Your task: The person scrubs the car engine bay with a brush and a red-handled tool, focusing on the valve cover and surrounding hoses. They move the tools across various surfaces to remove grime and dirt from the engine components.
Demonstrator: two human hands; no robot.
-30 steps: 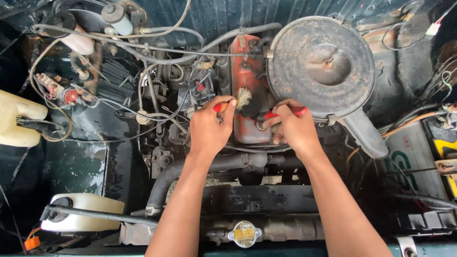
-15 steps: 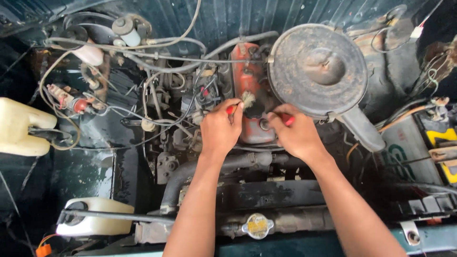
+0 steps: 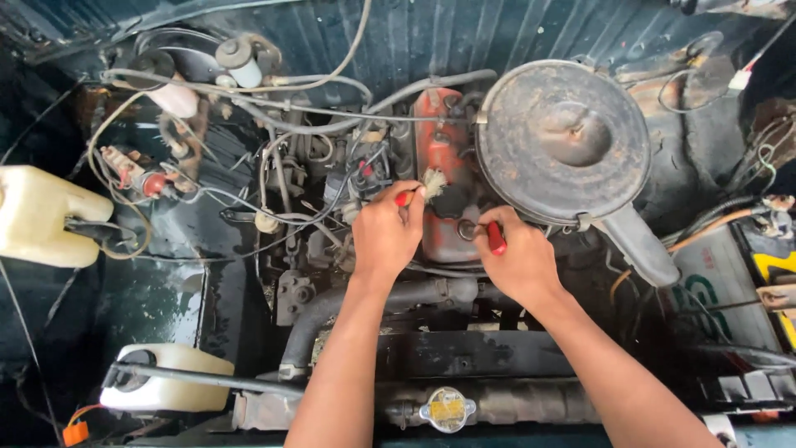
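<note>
Brush (image 3: 423, 187): red handle pinched in left hand (image 3: 386, 234), axis roughly horizontal, bristles pointing right over the red valve cover (image 3: 439, 149). Right hand (image 3: 518, 261) just beside, gripping a red-handled tool (image 3: 495, 237), handle roughly upright, tip hidden.

Daylight falls from above on the engine bay and lights it evenly. The round air filter cover (image 3: 564, 137), the two forearms and the pale plastic tank (image 3: 41, 216) at the left look bright. The left edge, the near left corner and the gaps between hoses are deep in shadow. The picture is sharp at the middle, and lines bend slightly towards the corners.
</note>
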